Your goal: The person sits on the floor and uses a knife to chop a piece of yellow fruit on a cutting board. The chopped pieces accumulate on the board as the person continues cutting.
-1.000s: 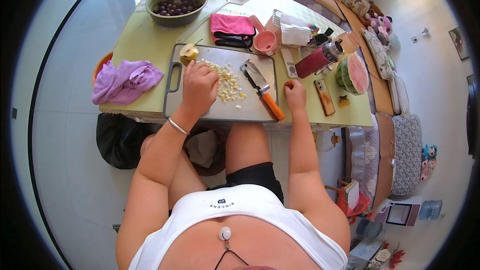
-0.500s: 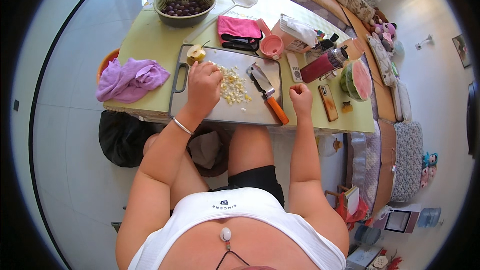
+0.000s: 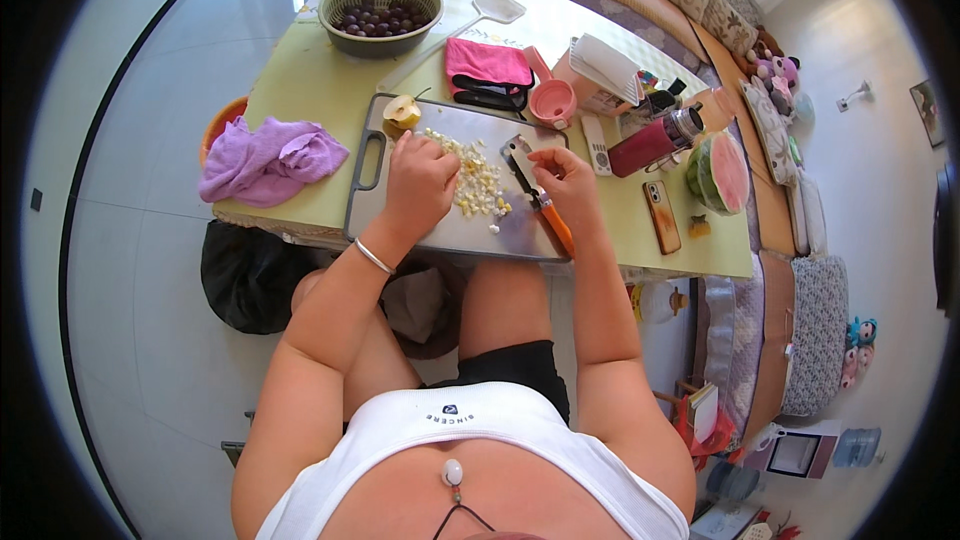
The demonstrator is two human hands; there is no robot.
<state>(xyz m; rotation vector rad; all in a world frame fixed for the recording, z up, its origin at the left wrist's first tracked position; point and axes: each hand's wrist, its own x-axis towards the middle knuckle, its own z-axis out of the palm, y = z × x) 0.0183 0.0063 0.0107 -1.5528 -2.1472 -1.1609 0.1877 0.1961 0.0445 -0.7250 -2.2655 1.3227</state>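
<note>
My left hand is closed, its curled fingers at the left edge of small pale chopped pieces on the grey-rimmed cutting board. What those fingers hold, if anything, is hidden. Just beyond them sits a halved yellow fruit with a stem, an apple or a pear. My right hand hovers over the right side of the board with fingers bent into a pinch. Anything between them is too small to make out. Below it lies a knife with an orange handle, its blade pointing away.
A basket of dark round fruit, a white strainer, a pink cloth and a pink cup stand beyond the board. To the right are a maroon bottle, a phone and a cut watermelon; leftward, a purple towel.
My right hand has moved left from beside the board to above the knife, its fist loosening into a pinch. My left hand remains by the chopped pieces, slightly lower relative to the fruit half.
</note>
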